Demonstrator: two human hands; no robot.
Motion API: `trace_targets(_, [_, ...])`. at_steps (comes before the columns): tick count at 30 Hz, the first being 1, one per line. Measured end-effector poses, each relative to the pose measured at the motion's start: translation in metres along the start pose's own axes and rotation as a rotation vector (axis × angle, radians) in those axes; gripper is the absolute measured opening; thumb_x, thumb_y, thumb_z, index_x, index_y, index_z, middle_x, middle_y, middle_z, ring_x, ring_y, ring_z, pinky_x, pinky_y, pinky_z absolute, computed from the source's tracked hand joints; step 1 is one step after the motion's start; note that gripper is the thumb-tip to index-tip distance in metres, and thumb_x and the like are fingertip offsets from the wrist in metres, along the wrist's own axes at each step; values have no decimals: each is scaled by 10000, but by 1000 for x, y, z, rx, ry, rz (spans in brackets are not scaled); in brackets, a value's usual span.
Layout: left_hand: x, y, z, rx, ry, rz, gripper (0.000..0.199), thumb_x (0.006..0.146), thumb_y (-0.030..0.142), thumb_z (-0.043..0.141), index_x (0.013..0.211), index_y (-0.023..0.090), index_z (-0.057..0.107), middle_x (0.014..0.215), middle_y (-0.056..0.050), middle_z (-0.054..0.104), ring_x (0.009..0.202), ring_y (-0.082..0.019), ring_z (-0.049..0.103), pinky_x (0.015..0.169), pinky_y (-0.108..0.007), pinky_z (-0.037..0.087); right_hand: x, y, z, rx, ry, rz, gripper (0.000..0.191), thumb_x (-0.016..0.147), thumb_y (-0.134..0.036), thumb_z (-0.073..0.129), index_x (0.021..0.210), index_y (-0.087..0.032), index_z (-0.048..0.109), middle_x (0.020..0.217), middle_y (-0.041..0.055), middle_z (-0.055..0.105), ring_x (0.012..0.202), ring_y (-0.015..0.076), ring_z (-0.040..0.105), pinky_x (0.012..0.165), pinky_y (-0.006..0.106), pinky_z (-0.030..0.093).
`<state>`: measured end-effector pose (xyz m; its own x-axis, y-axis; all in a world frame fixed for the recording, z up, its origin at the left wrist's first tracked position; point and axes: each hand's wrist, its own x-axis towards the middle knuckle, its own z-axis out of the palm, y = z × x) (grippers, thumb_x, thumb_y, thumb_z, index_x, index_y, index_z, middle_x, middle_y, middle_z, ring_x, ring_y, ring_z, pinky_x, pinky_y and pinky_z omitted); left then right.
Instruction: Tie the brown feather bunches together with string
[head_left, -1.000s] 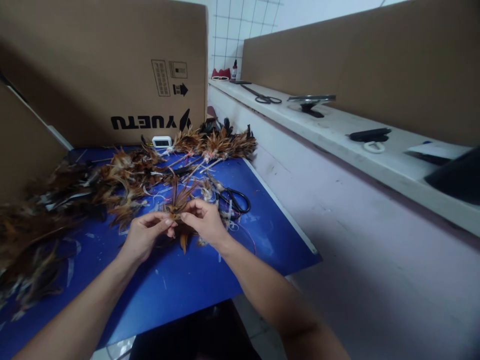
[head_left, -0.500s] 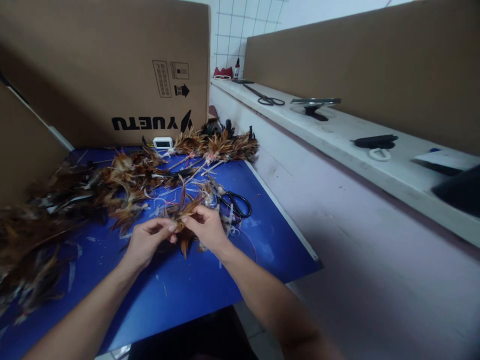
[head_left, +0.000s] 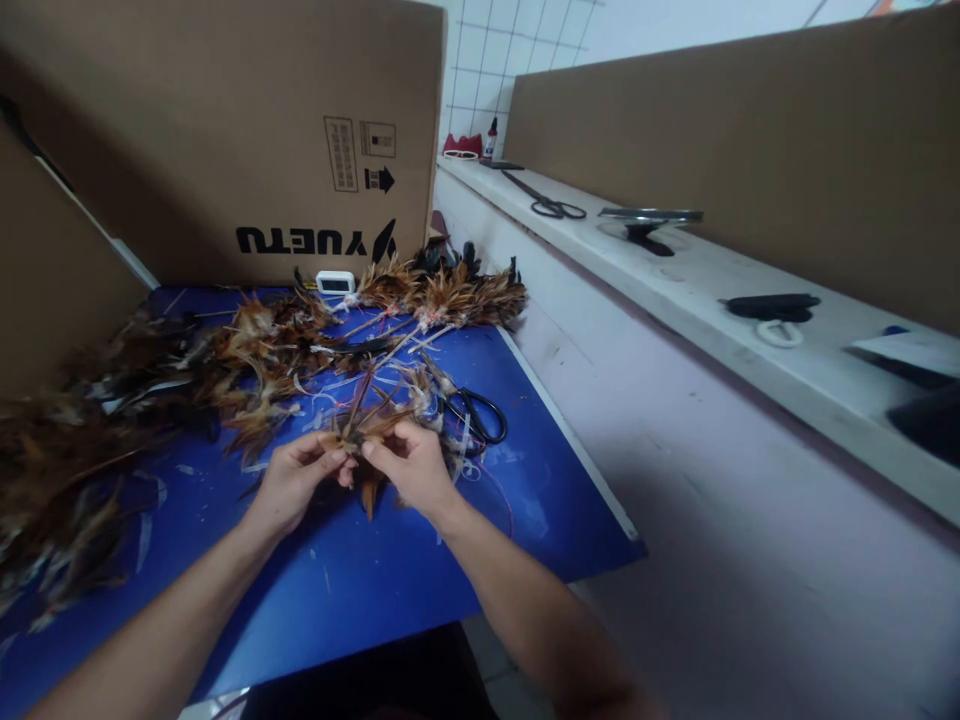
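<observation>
Over the blue tabletop, my left hand and my right hand pinch a small bunch of brown feathers between them. Thumbs and forefingers are closed on it from both sides, close together. Some brown feathers hang below the fingers. Black-handled scissors lie just beyond my right hand, partly among feather scraps and clear strips. Loose brown feathers spread behind and left of my left hand.
Tied feather bundles and a small white digital device lie at the back, before a large cardboard box. On the right, a white ledge holds another pair of scissors, a round stand and black items.
The view has shifted slightly. My fingers have moved a little around the feather bunch, whose feathers now spread differently between them. Both hands still hold it.
</observation>
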<state>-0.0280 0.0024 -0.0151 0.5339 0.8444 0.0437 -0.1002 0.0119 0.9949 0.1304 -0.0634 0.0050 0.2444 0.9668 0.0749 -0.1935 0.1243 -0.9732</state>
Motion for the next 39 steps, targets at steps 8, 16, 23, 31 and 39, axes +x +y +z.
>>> trace_targets(8, [0,2,-1,5,62,65,209,748,334,771,692,148,694,586,-21,659,578,-130,611,632,-246,486,-1,4,0,-50,14,-9,119,688,-272,695,737,-187,629,674,-13,650,599,122,605,627,267,501])
trace_targets(16, [1,26,2,-92,214,142,289,608,363,863,614,152,666,601,-30,686,524,-140,625,555,-251,505,5,-10,-15,-161,83,-49,124,706,-283,685,786,-192,658,667,-31,619,600,105,551,628,249,473])
trace_targets(23, [-5,41,-1,-77,263,129,309,572,381,877,594,174,649,563,-12,659,507,-134,603,529,-256,499,7,-20,-37,-325,33,-88,81,738,-265,656,772,-191,660,653,-31,598,568,98,500,586,244,436])
trace_targets(31, [-5,17,-18,-160,321,86,320,571,348,886,634,144,648,597,-3,678,503,-107,597,526,-233,481,-23,-39,-70,-840,-149,-231,127,824,-149,580,834,-211,690,821,19,667,736,139,591,720,283,469])
trace_targets(39, [-7,14,-20,-210,284,43,287,591,303,884,653,135,659,600,-2,685,495,-100,592,506,-221,472,-36,-17,-69,-1212,-368,-306,144,900,-163,551,957,-186,680,911,50,667,894,179,599,873,337,453])
